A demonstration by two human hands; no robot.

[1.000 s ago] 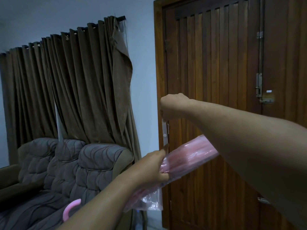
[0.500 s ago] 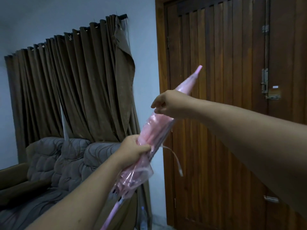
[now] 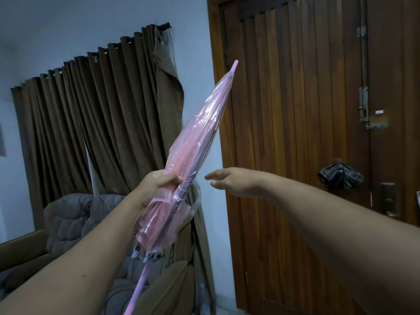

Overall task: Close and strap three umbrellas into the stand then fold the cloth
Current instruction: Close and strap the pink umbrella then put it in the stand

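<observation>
A closed pink see-through umbrella [image 3: 200, 133] points its tip up and to the right, with the pink shaft running down to the bottom edge. My left hand [image 3: 156, 185] is shut around its folded canopy near the middle. A loose clear strap [image 3: 197, 201] dangles just right of that grip. My right hand [image 3: 229, 180] hovers a little to the right of the umbrella, fingers apart, holding nothing. A dark folded umbrella [image 3: 339, 178] hangs on the door by the handle.
A brown wooden door [image 3: 295, 133] fills the right side, with a bolt [image 3: 363, 105] and a lock plate [image 3: 388, 198]. Brown curtains [image 3: 102, 121] hang at the left over a grey sofa [image 3: 72, 219]. A water bottle [image 3: 203, 296] stands near the floor.
My right hand let go of the umbrella's upper part and dropped to the right of it. The umbrella tilted more upright. My view shifted right, revealing the dark umbrella on the door.
</observation>
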